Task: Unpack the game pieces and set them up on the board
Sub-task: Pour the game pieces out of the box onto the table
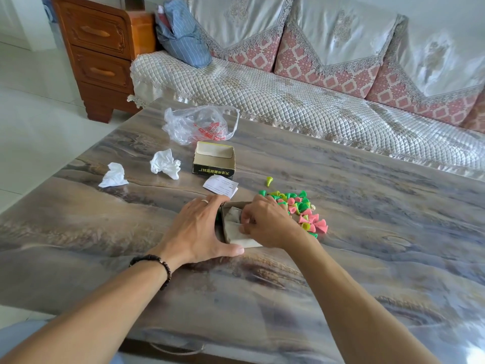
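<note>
A small cardboard box [226, 232] lies on the marbled table, with a folded white paper [237, 233] inside it. My left hand [199, 229] holds the box from the left, fingers along its far side and thumb at its near corner. My right hand [265, 223] reaches into the box and pinches the folded paper. A heap of pink, green and yellow cone-shaped game pieces [301, 208] lies just right of the box. One yellow piece [269, 180] lies apart, farther back.
The other half of the box [214, 160] stands open behind, with a printed slip [220, 186] in front of it. Two crumpled tissues [165, 164] [114, 176] and a clear plastic bag [199, 124] lie at the back left. A quilted sofa [315, 101] runs behind the table.
</note>
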`<action>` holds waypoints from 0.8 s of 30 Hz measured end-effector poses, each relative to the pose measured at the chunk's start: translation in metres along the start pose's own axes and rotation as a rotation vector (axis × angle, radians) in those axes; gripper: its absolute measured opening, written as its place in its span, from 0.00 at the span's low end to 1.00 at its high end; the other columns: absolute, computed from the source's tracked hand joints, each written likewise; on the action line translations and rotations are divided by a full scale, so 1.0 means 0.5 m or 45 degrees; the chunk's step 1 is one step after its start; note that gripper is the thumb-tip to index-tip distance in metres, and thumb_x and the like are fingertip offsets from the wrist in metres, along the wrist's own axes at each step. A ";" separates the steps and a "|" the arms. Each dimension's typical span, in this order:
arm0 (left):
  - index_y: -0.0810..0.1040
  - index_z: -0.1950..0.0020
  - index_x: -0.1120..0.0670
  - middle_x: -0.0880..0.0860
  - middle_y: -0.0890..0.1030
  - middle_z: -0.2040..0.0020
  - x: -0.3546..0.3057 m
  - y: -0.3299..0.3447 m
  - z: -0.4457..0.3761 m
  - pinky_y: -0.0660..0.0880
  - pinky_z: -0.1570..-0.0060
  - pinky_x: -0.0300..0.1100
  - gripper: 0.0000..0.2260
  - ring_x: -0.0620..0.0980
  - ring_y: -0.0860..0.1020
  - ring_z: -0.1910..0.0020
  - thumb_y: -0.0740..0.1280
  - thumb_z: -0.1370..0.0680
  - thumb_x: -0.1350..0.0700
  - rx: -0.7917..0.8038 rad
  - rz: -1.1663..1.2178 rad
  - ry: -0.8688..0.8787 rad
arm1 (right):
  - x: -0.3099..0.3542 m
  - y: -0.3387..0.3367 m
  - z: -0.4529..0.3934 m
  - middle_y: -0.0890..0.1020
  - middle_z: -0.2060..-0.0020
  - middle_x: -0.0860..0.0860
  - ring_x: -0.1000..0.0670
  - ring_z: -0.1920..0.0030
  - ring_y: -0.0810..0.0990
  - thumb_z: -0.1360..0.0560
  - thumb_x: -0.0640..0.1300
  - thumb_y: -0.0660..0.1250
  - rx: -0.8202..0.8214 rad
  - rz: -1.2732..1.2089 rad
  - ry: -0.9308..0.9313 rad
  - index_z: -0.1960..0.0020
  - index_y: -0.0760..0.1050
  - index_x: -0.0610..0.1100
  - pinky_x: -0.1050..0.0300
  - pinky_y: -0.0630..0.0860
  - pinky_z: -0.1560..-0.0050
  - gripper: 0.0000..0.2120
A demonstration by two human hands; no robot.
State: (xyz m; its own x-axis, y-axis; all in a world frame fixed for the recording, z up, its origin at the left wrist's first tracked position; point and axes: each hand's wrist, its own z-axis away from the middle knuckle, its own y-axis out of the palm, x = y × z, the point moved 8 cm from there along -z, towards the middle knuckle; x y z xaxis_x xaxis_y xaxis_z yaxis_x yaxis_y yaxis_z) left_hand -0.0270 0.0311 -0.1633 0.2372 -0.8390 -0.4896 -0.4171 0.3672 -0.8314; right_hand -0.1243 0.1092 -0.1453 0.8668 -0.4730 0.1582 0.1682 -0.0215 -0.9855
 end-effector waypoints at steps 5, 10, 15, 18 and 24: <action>0.67 0.34 0.49 0.48 0.76 0.42 -0.008 -0.028 0.010 0.68 0.46 0.41 0.43 0.49 0.73 0.44 0.70 0.43 0.31 -0.152 0.058 -0.007 | 0.001 -0.049 0.037 0.73 0.42 0.52 0.49 0.42 0.68 0.25 0.50 0.66 -0.287 -0.230 -0.026 0.52 0.78 0.48 0.52 0.64 0.45 0.06; 0.67 0.36 0.49 0.45 0.72 0.47 -0.008 -0.068 0.041 0.68 0.50 0.39 0.39 0.48 0.72 0.44 0.70 0.42 0.32 -0.263 0.143 -0.073 | 0.028 -0.111 0.057 0.76 0.52 0.50 0.49 0.53 0.73 0.22 0.46 0.61 -0.445 -0.553 -0.056 0.54 0.70 0.46 0.57 0.62 0.57 0.04; 0.64 0.33 0.47 0.48 0.76 0.45 0.047 -0.144 0.106 0.72 0.49 0.45 0.43 0.48 0.73 0.43 0.68 0.42 0.30 -0.282 0.091 -0.199 | 0.063 -0.143 0.059 0.69 0.68 0.54 0.54 0.67 0.66 0.22 0.44 0.59 -0.532 -1.050 0.038 0.61 0.65 0.46 0.58 0.64 0.66 0.09; 0.62 0.30 0.46 0.50 0.74 0.40 0.096 -0.187 0.145 0.72 0.47 0.47 0.44 0.51 0.73 0.41 0.72 0.41 0.32 -0.312 0.042 -0.329 | 0.076 -0.142 0.056 0.69 0.69 0.51 0.52 0.66 0.67 0.26 0.42 0.59 -0.601 -1.273 0.163 0.64 0.65 0.46 0.54 0.65 0.65 0.08; 0.52 0.25 0.53 0.59 0.63 0.27 0.135 -0.157 0.164 0.67 0.38 0.49 0.48 0.55 0.62 0.28 0.71 0.35 0.33 -0.061 -0.100 -0.544 | 0.111 -0.098 0.057 0.65 0.72 0.48 0.51 0.69 0.64 0.26 0.41 0.56 -0.327 -1.352 0.229 0.65 0.64 0.43 0.58 0.60 0.67 0.09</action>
State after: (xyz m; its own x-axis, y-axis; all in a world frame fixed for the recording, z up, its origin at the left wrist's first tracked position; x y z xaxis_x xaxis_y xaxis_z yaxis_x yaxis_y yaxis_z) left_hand 0.0939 -0.0214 -0.1527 0.6075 -0.6185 -0.4984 -0.4211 0.2813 -0.8623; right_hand -0.0711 0.1089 -0.0863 0.2552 -0.2259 0.9401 0.6653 -0.6645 -0.3402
